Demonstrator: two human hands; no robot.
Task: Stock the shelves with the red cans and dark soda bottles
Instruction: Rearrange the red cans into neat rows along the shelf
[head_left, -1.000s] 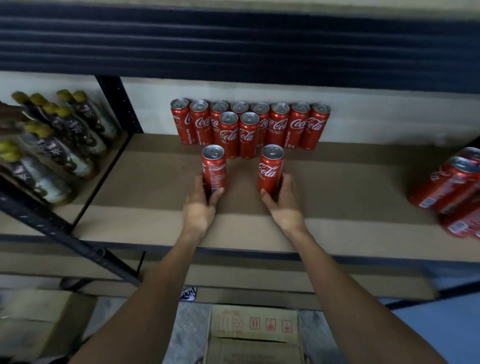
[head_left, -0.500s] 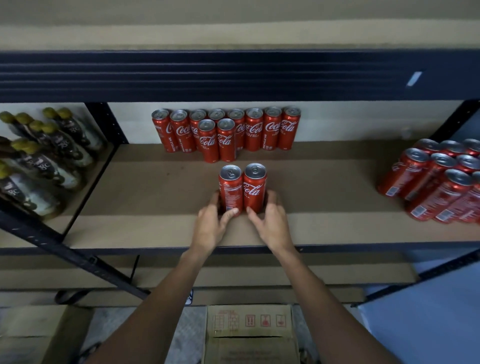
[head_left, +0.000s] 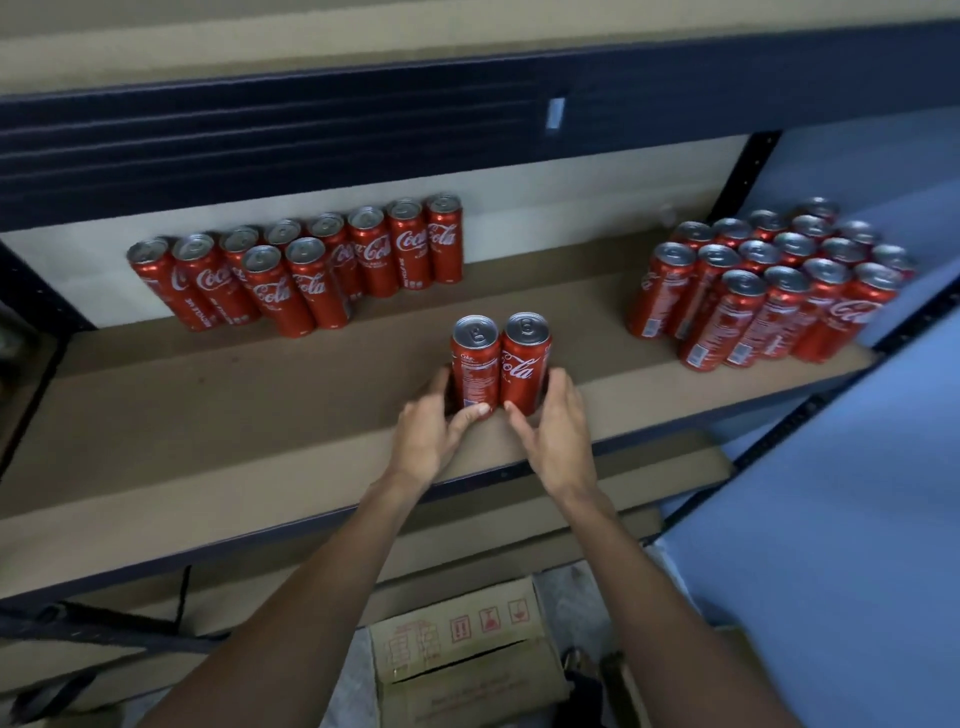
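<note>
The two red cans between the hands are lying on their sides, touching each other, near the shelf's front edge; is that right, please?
Not quite: the head view shows the two red cans standing upright, not on their sides. They do touch, near the front edge of the shelf, between the left hand and right hand.

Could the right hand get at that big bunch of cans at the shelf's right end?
Probably yes: the shelf board up to the bunch of cans is bare. But the right hand grips the right can, the left hand the left can, so it would have to let go first.
</note>
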